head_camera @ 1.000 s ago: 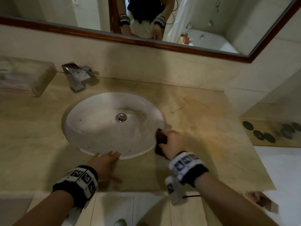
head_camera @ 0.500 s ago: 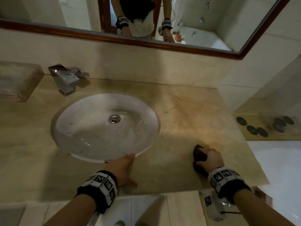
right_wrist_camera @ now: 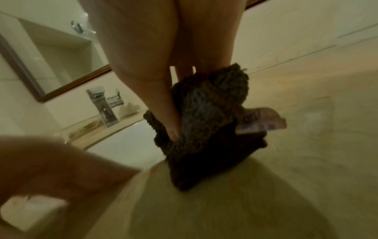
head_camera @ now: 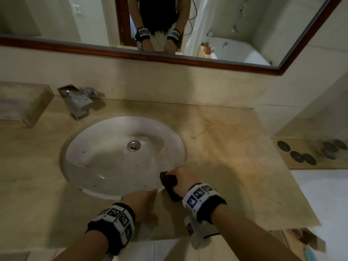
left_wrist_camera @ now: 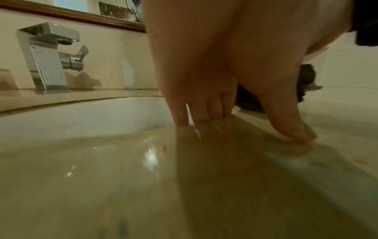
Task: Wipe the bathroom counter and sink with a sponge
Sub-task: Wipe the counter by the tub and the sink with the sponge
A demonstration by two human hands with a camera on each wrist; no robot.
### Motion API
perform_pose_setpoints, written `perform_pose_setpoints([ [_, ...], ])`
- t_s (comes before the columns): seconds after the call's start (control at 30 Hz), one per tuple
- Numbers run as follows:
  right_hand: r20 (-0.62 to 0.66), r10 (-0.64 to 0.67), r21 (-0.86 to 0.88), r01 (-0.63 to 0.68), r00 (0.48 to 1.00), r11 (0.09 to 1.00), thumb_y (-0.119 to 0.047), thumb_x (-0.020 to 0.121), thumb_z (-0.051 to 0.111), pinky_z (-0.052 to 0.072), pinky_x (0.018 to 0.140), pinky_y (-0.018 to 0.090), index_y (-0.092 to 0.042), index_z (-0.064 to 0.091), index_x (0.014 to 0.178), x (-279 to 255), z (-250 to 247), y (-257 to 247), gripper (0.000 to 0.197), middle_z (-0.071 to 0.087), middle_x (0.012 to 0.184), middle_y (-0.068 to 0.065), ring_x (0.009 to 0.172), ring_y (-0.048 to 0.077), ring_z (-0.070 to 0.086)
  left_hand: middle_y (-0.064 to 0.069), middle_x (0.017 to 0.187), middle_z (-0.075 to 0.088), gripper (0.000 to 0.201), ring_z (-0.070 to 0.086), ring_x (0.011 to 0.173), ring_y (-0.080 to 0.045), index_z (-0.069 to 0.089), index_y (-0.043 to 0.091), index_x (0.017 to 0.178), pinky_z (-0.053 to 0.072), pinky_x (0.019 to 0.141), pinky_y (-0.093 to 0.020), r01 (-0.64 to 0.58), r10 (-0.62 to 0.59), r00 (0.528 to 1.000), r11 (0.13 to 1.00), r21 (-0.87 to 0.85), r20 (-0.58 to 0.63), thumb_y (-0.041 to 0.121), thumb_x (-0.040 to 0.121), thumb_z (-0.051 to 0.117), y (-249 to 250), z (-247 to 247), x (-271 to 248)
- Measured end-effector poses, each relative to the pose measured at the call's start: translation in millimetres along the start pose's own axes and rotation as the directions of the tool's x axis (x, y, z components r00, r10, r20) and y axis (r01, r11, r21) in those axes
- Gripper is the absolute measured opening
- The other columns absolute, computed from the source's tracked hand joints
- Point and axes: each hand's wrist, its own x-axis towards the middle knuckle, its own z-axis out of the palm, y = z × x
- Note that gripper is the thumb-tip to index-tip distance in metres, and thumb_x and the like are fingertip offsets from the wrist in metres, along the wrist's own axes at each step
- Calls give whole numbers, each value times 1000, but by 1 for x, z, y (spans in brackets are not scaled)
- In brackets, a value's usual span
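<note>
A white oval sink [head_camera: 105, 166] with a metal drain [head_camera: 134, 145] is set into the beige marble counter [head_camera: 235, 157]. My right hand [head_camera: 183, 180] grips a dark brown sponge [head_camera: 170, 183] [right_wrist_camera: 204, 137] and presses it on the counter at the sink's front right rim. A pale label [right_wrist_camera: 261, 121] sticks out of the sponge. My left hand [head_camera: 140, 201] [left_wrist_camera: 204, 100] rests flat on the counter just in front of the sink, fingers straight and touching its rim, right beside the sponge [left_wrist_camera: 306, 80].
A square chrome faucet [head_camera: 76, 101] [left_wrist_camera: 47, 59] stands behind the sink at the left. A stone box [head_camera: 22, 102] sits far left. A wood-framed mirror [head_camera: 169, 59] runs along the back wall. Several dark round discs [head_camera: 303, 157] lie on a lower ledge at the right.
My right hand has swept the sponge from the counter's front right back left to the sink's rim. The left hand has stayed by the sink's front edge.
</note>
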Motion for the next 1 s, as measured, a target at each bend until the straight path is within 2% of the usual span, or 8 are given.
perform_pose_setpoints([
  [0.07, -74, 11, 86, -5, 997, 996, -19, 90, 52, 45, 71, 27, -6, 71, 98, -2, -19, 13, 24, 71, 97, 15, 92, 28, 65, 0, 148, 42, 78, 44, 133, -23, 26, 33, 148, 35, 112, -36, -2, 2, 1000, 1000, -20, -5, 54, 82, 61, -4, -14, 9],
  [0.27, -252, 94, 26, -90, 963, 996, -3, 77, 58, 47, 81, 30, -12, 69, 107, 21, -111, 81, 34, 69, 105, 12, 102, 28, 63, -3, 152, 35, 59, 37, 138, -21, 26, 30, 148, 29, 112, -30, 18, -32, 972, 998, -64, -233, 42, 95, 48, -3, -88, 46],
  [0.37, -273, 84, -94, -114, 958, 989, -8, 79, 60, 45, 83, 27, -17, 64, 119, 60, -147, 115, 42, 68, 113, 11, 106, 28, 61, -6, 146, 44, 54, 45, 131, -23, 31, 25, 147, 34, 109, -31, 61, -71, 929, 997, -40, -362, 32, 96, 48, 2, -133, 78],
  [0.53, -166, -97, -314, 41, 981, 949, -24, 89, 54, 43, 101, 38, -20, 56, 129, 148, -187, 140, 40, 53, 132, 13, 120, 32, 50, -8, 153, 33, 56, 37, 137, -25, 19, 23, 150, 31, 110, -30, 153, -153, 908, 988, -31, -391, 22, 99, 42, 13, -198, 131],
  [0.63, -87, -151, -378, 107, 985, 919, -26, 93, 42, 29, 110, 31, -20, 43, 140, 198, -197, 144, 47, 35, 148, 13, 133, 31, 37, -5, 156, 26, 58, 35, 139, -24, 13, 24, 151, 33, 109, -33, 167, -168, 908, 985, -37, -383, 20, 99, 40, 18, -214, 160],
  [0.73, -80, -195, -380, 151, 977, 913, -17, 96, 43, 25, 111, 29, -20, 42, 140, 234, -202, 146, 43, 32, 148, 12, 135, 32, 33, 1, 161, 3, 60, 19, 147, -19, 4, 23, 152, 24, 118, -33, 186, -193, 933, 981, -54, -305, 18, 101, 35, 19, -216, 184],
  [0.87, 2, -174, -503, 151, 985, 851, -28, 99, 36, 22, 114, 36, -26, 31, 145, 253, -203, 152, 46, 25, 153, 6, 139, 31, 24, 6, 160, -9, 61, 2, 149, -13, 3, 27, 152, 10, 121, -39, 197, -204, 942, 979, -53, -267, 10, 100, 31, 16, -209, 208],
  [1.0, 74, -53, -578, 86, 996, 811, -47, 96, 36, 26, 113, 43, -30, 7, 150, 258, -196, 159, 63, 9, 158, 6, 141, 35, 19, 8, 160, -13, 73, -7, 149, -11, 3, 30, 152, 8, 121, -42, 193, -209, 938, 978, -82, -275, -3, 93, 32, 16, -202, 215],
])
